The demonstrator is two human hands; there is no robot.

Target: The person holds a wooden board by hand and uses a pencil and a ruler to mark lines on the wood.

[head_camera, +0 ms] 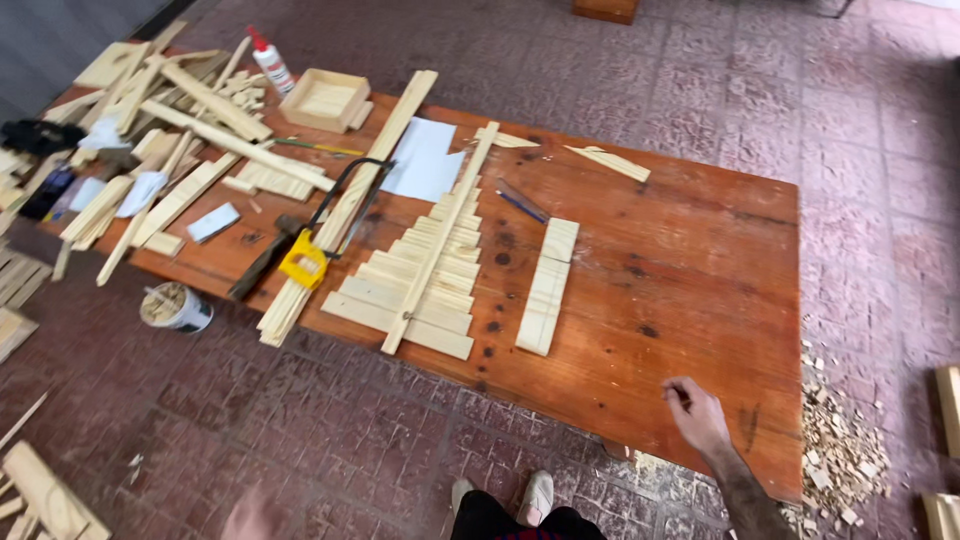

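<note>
While the right hand [695, 412] rests near the table's front edge [560, 425], grip loosely curled, empty; left hand [250, 517] blurred, grip unclear.

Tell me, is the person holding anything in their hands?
No. The right hand rests empty on the table edge. The left hand is blurred, low over the floor, with nothing seen in it.

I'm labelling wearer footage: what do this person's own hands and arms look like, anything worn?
Both are bare: no gloves and no sleeves in view. The right hand joins a forearm with dark tattoo markings. The left hand is a blurred sliver at the bottom edge, too unclear for rings or markings.
</note>
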